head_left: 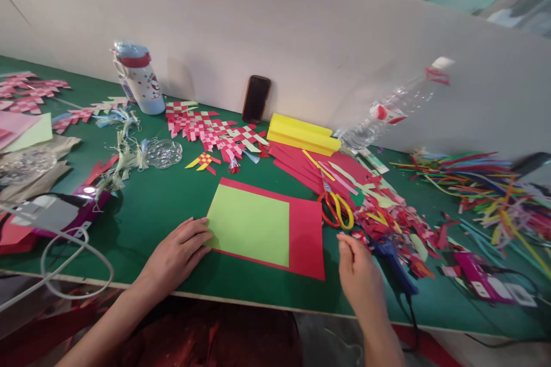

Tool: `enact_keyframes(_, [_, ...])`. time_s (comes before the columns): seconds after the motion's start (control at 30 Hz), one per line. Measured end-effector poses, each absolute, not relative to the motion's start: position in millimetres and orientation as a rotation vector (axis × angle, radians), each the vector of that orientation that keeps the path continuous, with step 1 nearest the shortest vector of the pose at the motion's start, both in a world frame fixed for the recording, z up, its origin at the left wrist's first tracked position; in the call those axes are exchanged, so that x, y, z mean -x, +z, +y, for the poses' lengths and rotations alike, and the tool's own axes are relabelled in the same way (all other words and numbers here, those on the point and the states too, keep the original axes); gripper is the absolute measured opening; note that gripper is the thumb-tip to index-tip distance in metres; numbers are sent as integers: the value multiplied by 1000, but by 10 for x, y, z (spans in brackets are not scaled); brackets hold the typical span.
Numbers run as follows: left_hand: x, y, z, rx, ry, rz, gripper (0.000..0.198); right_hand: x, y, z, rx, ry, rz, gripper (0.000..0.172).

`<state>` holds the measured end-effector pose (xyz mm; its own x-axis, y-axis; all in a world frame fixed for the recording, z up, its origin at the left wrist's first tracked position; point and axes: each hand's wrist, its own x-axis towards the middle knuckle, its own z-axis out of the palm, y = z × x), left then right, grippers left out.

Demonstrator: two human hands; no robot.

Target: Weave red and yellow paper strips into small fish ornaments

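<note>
A light green sheet of paper lies on a larger red sheet, whose border shows most on the right. My left hand rests flat at their left edge, fingers stretched out and fingertips touching the paper. Just right of the red sheet, my right hand hovers with curled fingers; nothing shows in them, and the palm is hidden. Beyond it lie scissors with red and yellow handles. A blue glue gun is beside my right hand, on its outer side.
Paper scraps and coloured strips spread on the right. Woven paper pieces, a phone, folded yellow paper, a flask and a tilted plastic bottle stand or lie along the wall. A white cable loops at left.
</note>
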<state>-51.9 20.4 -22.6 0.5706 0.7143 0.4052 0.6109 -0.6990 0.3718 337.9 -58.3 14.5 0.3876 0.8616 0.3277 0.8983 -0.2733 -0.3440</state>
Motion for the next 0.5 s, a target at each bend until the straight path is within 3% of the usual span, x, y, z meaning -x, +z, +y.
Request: enact_keyframes(0.5, [529,-301,204,-2604,852,1117,22,-3228,74,-313,2248,203,-1492,41])
